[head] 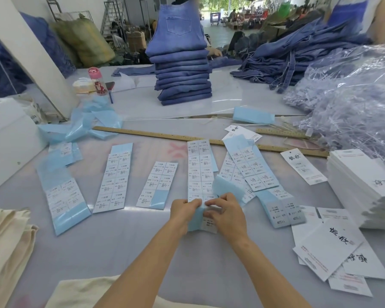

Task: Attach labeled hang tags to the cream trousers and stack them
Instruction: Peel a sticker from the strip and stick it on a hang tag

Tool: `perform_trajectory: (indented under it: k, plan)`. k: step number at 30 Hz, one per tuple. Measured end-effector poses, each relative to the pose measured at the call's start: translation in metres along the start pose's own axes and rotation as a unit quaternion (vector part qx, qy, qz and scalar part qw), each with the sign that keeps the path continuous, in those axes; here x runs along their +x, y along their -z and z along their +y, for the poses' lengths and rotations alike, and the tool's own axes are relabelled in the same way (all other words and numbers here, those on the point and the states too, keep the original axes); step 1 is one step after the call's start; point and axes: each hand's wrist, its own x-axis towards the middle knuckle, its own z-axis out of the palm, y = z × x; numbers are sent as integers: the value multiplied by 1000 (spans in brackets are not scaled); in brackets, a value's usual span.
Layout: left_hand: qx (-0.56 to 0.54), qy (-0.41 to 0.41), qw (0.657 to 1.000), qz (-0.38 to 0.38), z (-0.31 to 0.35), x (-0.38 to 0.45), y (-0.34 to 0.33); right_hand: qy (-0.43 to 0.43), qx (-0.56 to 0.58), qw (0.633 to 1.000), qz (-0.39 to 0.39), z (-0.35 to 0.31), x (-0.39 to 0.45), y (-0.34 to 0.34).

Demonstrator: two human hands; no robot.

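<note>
Both hands meet at the table's middle over a blue-backed sticker sheet (198, 172). My left hand (182, 211) pinches the sheet's lower end. My right hand (226, 213) pinches a white label at that same end, with the blue backing curled up behind it. Several more label sheets (115, 181) lie in rows to the left and right. White hang tags (327, 247) lie loose at the lower right, and a tall stack of them (362, 183) stands at the right edge. Cream trousers (7, 245) lie folded at the lower left and under my forearms.
A long wooden ruler (160, 135) crosses the table behind the sheets. Peeled blue backing strips (82, 127) pile at the left. A stack of folded blue jeans (182, 78) stands at the back centre, with a heap of clear plastic bags (351, 103) at the right.
</note>
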Motion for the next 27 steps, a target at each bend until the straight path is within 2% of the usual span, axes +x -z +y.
perform_trajectory:
  k: [12, 18, 27]
  plan:
    - [73, -79, 994, 29, 3, -2, 5, 151, -79, 983, 74, -10, -6, 9]
    - [113, -93, 989, 23, -1, -4, 5, 96, -102, 990, -34, -7, 0, 10]
    - [115, -111, 986, 42, -2, -3, 7, 98, -63, 993, -13, -4, -7, 12]
